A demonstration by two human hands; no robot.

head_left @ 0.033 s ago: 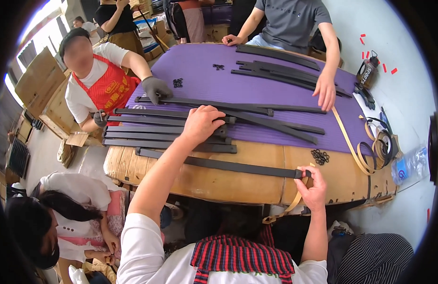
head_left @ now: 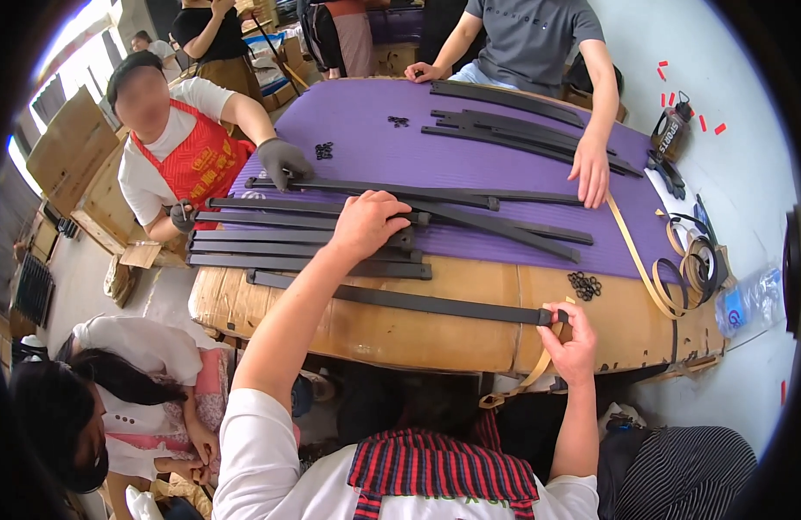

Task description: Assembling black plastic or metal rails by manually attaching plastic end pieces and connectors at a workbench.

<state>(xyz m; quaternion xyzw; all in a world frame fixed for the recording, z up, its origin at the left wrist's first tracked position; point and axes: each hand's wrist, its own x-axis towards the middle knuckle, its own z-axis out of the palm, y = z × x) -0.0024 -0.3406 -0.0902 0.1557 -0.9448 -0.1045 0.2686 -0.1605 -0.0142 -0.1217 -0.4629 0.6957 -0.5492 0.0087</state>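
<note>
Black strip (head_left: 435, 302) lies across the centre of the frame, along the counter's (head_left: 470, 347) tan near side. Right hand (head_left: 575, 342), right of centre: grip pinched closed on strip's right end. Left hand (head_left: 366, 224), mid-frame, bent over black slats (head_left: 253, 248); can't tell if grip holds any.

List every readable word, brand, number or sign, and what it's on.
Wording withheld; places only:
Dark bottle: pale capitals, readable.
Red apron: yellow characters, partly blurred.
Grey shirt: small chest lettering, blurred.
Clear bottle: blue label, too small.
Wearer's shirt: green letters, partly covered.
Purple mat: pale mark, illegible.
</note>
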